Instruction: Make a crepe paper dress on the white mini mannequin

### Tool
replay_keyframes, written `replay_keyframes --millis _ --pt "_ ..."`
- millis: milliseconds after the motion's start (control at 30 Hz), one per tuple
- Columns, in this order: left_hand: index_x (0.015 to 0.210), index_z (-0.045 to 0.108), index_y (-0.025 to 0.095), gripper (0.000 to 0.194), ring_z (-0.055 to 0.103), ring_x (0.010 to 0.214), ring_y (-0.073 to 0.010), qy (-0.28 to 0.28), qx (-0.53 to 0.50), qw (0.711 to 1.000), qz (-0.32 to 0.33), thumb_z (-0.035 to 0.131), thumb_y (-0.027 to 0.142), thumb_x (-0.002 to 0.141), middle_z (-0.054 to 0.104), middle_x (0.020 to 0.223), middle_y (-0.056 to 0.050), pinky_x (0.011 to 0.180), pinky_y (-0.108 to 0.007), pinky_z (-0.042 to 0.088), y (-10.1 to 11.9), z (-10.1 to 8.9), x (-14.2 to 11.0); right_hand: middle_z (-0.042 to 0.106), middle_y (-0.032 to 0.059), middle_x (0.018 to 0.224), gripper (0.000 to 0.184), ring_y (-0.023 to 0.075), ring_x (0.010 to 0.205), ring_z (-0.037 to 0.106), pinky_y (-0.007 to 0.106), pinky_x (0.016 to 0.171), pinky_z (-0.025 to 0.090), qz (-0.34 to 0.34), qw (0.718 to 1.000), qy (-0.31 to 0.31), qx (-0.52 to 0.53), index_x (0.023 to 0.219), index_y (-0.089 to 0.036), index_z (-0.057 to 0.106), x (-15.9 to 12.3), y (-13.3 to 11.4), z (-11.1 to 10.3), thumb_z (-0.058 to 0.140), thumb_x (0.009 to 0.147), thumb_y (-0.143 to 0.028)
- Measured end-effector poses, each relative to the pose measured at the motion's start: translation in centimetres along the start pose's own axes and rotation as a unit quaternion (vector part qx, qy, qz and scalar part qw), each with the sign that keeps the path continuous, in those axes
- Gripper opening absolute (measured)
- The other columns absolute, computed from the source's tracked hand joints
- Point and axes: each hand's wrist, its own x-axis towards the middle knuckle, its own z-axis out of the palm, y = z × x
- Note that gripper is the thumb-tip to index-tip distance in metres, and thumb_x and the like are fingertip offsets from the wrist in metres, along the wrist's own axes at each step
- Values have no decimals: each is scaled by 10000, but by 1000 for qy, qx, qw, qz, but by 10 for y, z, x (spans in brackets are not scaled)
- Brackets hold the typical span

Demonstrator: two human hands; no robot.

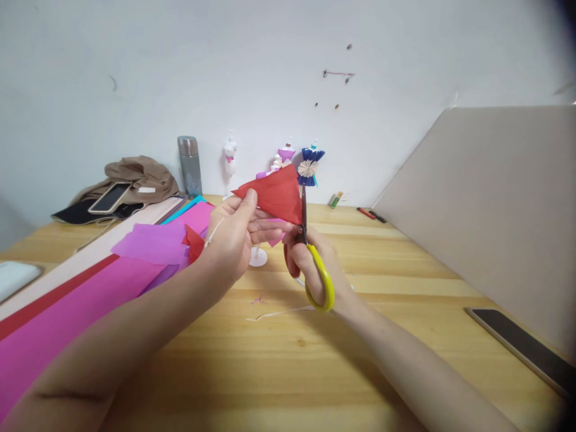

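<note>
A fan-shaped piece of red paper is pinched between the thumb and fingers of my left hand, held up above the table. My right hand grips a pair of scissors with yellow handles, the thumb through one loop. The dark blades point upward and lie along the right edge of the red paper. Whether the blades are closed on the paper I cannot tell. Behind the paper stand small white figures, one with a pink collar and another dressed in blue pleated paper.
Sheets of pink and purple paper lie across the left side. Farther back are a brown cloth, a phone and a grey flask. Another phone rests at the right, beside a white panel. A thin white strip lies on the wooden table.
</note>
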Motion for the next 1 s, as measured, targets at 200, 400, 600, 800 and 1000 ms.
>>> replay_keyframes --millis 200,400,600,800,1000 --pt "768 543 145 370 727 536 -191 -12 28 999 36 728 443 885 668 591 -30 467 -206 534 2 -1 -2 581 50 785 484 212 706 541 373 646 455 -28 998 6 54 913 -227 576 4 -4 -1 480 921 -701" --pt "717 513 154 402 720 514 -194 -12 48 996 67 718 458 884 669 560 -32 437 -210 530 3 1 -1 614 72 884 518 241 783 571 416 725 483 -12 997 30 63 1020 -250 592 4 0 -1 474 901 -740" --pt "706 499 177 431 709 488 -182 -19 71 993 96 769 493 818 613 499 23 411 -187 505 3 -5 4 618 91 910 545 278 853 586 448 759 483 0 998 59 30 1092 -264 597 4 5 -5 450 899 -753" --pt "687 572 149 436 704 477 -198 -51 102 988 108 779 522 780 649 499 -27 402 -206 509 -6 -4 2 639 77 858 521 249 782 577 415 750 496 -38 997 36 56 931 -254 621 7 -6 -5 437 917 -741" --pt "655 566 156 478 700 467 -201 -46 113 982 145 794 568 739 641 480 -28 386 -201 493 -10 -5 4 643 68 803 611 243 779 597 412 776 508 -3 998 27 51 1002 -235 666 5 -11 -6 392 913 -773"
